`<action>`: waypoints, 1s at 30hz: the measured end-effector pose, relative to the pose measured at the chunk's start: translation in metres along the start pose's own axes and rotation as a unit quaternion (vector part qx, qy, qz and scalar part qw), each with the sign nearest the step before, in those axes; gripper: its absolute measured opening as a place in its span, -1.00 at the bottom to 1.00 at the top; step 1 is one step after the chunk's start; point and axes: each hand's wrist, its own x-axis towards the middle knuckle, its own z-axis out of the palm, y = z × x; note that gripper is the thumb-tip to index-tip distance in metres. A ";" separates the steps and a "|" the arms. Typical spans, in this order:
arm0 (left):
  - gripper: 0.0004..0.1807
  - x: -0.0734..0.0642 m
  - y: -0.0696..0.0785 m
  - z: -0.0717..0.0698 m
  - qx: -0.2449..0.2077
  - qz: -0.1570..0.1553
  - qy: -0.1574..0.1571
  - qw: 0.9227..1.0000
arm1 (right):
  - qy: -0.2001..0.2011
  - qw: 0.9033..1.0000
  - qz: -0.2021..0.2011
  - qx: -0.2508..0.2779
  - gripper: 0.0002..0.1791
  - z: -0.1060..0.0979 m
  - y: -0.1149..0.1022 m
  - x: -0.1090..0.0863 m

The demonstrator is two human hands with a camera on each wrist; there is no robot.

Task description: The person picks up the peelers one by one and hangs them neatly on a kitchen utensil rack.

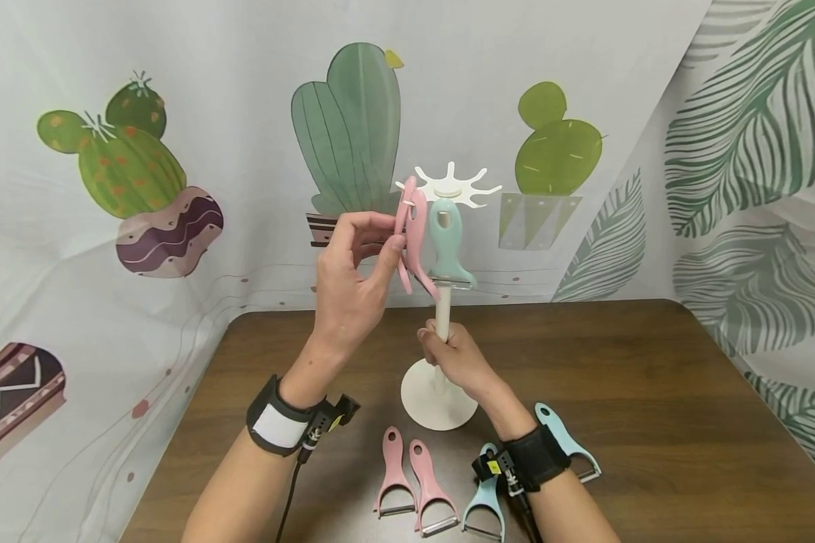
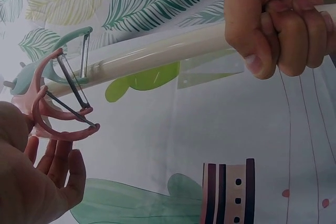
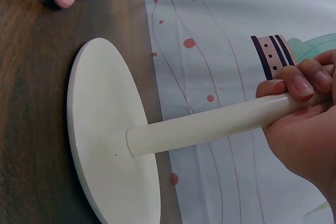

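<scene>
Left hand (image 1: pixel 355 273)'s pinching a pink peeler (image 1: pixel 401 222) at its 2 o'clock; right hand (image 1: pixel 460 357)'s wrapped round the rack's white pole (image 1: pixel 443 308), with that peeler up around its 11 o'clock.

- Site type: a staged recording corner was indicated; whether it was housed in a home or lab could not be determined.
- A wood-grain table (image 1: pixel 625 362) was backed by creased cloth (image 1: pixel 244 90), printed with cacti (image 1: pixel 367 113) and leaves (image 1: pixel 754 121).
- Small cameras (image 1: pixel 342 411) were mounted on wrist straps (image 1: pixel 542 456), with cables (image 1: pixel 526 513) attached.
- Household character was suggested by the peelers (image 1: pixel 394 460) laid on the table.
</scene>
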 end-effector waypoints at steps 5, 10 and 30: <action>-0.68 -0.002 -0.002 -0.001 0.001 0.000 0.002 1.000 | -0.003 1.000 -0.005 0.002 -0.55 0.000 -0.001 0.001; -0.71 -0.006 -0.006 -0.003 0.002 -0.007 0.007 1.000 | -0.004 1.000 0.000 0.004 -0.55 0.000 0.000 0.001; -0.80 -0.048 -0.024 -0.019 0.064 -0.066 -0.014 0.996 | 0.004 1.000 0.015 -0.006 -0.56 0.001 -0.003 -0.001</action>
